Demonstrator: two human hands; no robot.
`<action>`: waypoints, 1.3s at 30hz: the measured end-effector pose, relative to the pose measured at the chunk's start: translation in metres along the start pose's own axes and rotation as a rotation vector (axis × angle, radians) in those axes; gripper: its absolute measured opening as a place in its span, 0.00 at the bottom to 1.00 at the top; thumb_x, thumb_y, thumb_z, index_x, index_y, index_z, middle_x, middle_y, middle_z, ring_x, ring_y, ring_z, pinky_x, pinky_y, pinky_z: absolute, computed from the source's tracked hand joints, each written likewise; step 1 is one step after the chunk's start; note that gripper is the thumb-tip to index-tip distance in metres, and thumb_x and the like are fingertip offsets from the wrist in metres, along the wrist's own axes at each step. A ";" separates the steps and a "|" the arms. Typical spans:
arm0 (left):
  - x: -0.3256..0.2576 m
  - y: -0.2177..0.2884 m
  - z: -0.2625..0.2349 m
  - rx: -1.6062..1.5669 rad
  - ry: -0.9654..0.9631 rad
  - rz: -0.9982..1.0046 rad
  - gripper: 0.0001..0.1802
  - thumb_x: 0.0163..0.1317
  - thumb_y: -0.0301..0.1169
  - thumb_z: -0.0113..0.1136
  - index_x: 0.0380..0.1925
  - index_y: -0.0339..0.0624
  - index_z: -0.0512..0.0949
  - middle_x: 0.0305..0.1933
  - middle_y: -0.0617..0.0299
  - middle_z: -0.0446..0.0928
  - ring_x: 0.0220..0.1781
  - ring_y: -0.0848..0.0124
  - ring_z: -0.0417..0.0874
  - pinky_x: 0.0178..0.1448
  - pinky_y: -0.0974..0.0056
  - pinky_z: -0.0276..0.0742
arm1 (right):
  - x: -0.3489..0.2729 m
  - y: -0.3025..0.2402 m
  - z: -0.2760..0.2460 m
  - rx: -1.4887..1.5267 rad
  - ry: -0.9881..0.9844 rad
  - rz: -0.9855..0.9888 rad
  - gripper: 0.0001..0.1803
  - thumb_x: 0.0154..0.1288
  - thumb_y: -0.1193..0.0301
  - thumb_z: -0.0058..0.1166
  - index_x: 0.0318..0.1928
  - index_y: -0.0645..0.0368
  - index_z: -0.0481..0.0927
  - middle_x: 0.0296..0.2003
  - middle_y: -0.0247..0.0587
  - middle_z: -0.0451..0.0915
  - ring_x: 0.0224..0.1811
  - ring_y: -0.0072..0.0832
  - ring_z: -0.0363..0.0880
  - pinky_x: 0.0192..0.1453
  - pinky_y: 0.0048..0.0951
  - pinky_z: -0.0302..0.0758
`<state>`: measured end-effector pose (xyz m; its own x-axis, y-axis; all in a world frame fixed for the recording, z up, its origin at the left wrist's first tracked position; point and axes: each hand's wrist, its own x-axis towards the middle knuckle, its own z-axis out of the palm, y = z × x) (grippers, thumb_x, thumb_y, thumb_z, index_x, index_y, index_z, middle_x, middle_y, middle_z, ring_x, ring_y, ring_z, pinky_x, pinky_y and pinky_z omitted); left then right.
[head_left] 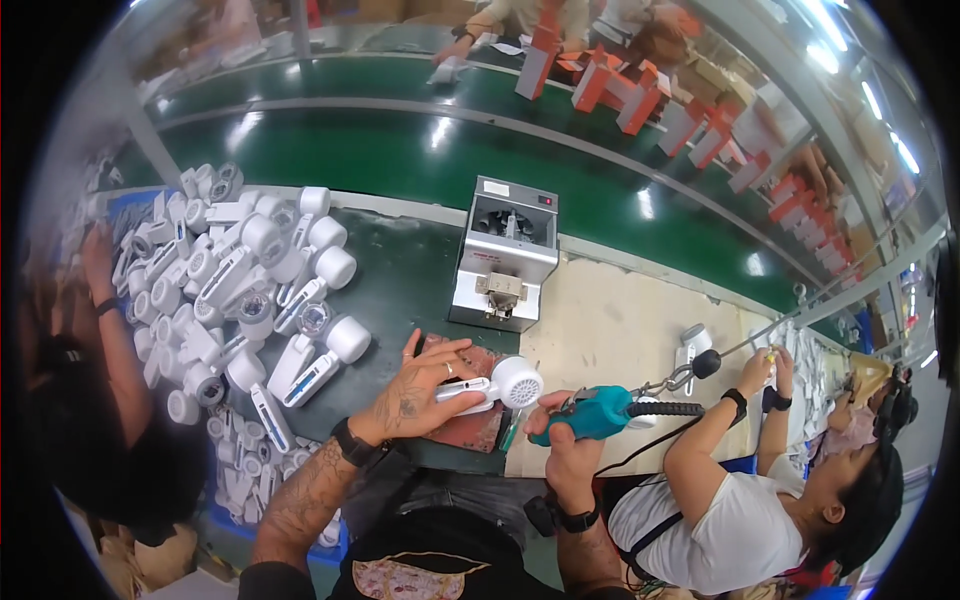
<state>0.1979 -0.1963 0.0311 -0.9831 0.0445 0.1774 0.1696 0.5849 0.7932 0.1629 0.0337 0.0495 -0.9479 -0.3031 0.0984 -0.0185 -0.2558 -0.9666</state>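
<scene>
On red pad: left hand pins white plastic part (round-headed).

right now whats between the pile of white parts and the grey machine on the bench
Head view: only bare dark green mat lies between the pile of white parts and the grey machine; nothing sits on that stretch.

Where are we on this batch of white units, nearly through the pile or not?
Not nearly. In hand: the left hand holds one white unit on the red pad, and the right hand holds the teal electric screwdriver beside it. Left: a large heap of white units. Finished pieces cannot be told apart.
</scene>
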 end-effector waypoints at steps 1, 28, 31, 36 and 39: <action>0.002 -0.003 0.001 -0.005 0.009 0.012 0.12 0.61 0.39 0.68 0.41 0.46 0.83 0.55 0.57 0.81 0.71 0.60 0.72 0.80 0.41 0.42 | 0.000 0.002 0.001 -0.004 0.007 0.005 0.35 0.59 0.46 0.68 0.48 0.67 0.75 0.28 0.38 0.77 0.32 0.30 0.79 0.38 0.30 0.74; -0.010 0.021 0.038 0.259 0.142 0.332 0.18 0.57 0.37 0.68 0.46 0.46 0.79 0.47 0.59 0.80 0.51 0.59 0.79 0.54 0.55 0.71 | -0.014 -0.014 0.004 0.022 0.114 -0.228 0.36 0.66 0.42 0.58 0.51 0.65 0.70 0.23 0.36 0.73 0.24 0.26 0.74 0.29 0.27 0.72; -0.005 0.015 0.046 0.345 0.070 0.263 0.18 0.61 0.42 0.63 0.46 0.44 0.79 0.47 0.59 0.78 0.54 0.59 0.77 0.58 0.55 0.71 | -0.001 -0.012 0.008 0.083 0.041 -0.270 0.36 0.66 0.40 0.57 0.49 0.64 0.70 0.21 0.35 0.69 0.21 0.26 0.69 0.27 0.25 0.68; -0.005 0.012 0.037 0.266 0.173 0.219 0.18 0.62 0.43 0.63 0.45 0.43 0.79 0.46 0.58 0.78 0.53 0.59 0.78 0.59 0.55 0.72 | 0.025 -0.008 0.031 0.085 0.019 -0.325 0.36 0.67 0.38 0.52 0.50 0.63 0.68 0.23 0.36 0.68 0.24 0.27 0.69 0.30 0.27 0.67; -0.004 0.004 0.034 0.248 0.132 0.180 0.18 0.62 0.43 0.63 0.44 0.43 0.79 0.45 0.58 0.78 0.52 0.59 0.78 0.58 0.56 0.73 | 0.037 -0.006 0.039 0.066 0.023 -0.342 0.37 0.67 0.37 0.52 0.50 0.64 0.68 0.23 0.36 0.68 0.23 0.27 0.69 0.28 0.28 0.68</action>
<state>0.2003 -0.1663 0.0139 -0.9189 0.0689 0.3884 0.3015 0.7575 0.5790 0.1409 -0.0121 0.0681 -0.8973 -0.1693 0.4076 -0.3160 -0.3983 -0.8611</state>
